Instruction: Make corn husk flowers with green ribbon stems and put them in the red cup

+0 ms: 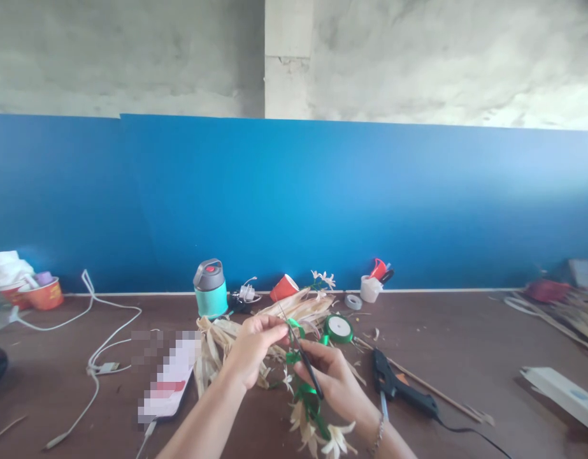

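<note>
My left hand [256, 344] is closed in a pinch at the end of a green ribbon [296, 327]. Black-handled scissors [311, 375] sit in my right hand [332, 377], whose fingers are wrapped around them. Their slim blades point up and left toward my left fingertips, close to the ribbon. Below my right hand hangs a spray of cream flowers [339, 440] on a green-wrapped stem, partly covered by the hand. Just beyond my hands lie dried pale husks [294, 307] and a green ribbon spool [339, 327].
To the right lie a black glue gun [408, 389] and a thin stick [432, 386]. Tape [353, 301], a white cup of tools [371, 289], a red paper cup [284, 288] and a teal flask [211, 293] line the blue partition. A phone [172, 379] and white cables [102, 350] occupy the left.
</note>
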The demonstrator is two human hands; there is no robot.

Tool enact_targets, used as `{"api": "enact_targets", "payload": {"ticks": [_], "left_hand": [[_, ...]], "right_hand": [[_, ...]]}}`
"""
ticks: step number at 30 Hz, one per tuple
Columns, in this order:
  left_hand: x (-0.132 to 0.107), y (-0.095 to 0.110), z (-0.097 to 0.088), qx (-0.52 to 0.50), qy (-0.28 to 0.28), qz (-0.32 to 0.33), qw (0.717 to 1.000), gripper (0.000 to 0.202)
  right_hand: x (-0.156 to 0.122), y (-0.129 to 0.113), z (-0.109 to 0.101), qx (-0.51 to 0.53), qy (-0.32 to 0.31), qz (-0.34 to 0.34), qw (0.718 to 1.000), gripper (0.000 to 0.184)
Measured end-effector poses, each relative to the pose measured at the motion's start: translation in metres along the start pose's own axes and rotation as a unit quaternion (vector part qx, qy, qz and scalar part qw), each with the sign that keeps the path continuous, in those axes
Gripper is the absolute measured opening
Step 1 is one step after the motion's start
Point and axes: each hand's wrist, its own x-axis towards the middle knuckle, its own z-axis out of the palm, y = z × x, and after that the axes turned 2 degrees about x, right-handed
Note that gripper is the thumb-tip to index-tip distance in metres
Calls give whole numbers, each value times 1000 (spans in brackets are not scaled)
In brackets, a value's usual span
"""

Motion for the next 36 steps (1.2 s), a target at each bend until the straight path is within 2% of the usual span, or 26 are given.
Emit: {"api": "enact_targets", "payload": {"ticks": [11,19,27,36], "left_hand": [[1,3,-4,21,-2,15,1000,9],[0,3,-4,26,-9,2,1000,11],[0,8,-6,26,-7,-4,1000,9],[-2,11,-6,23,-37,-8,999,10]], "right_hand": [[0,5,-3,-6,-7,5,1000,27],[0,-2,0,7,2,19,1000,36],[1,2,-2,13,-4,15,1000,37],[1,0,-2,17,-25,11,999,38]]}}
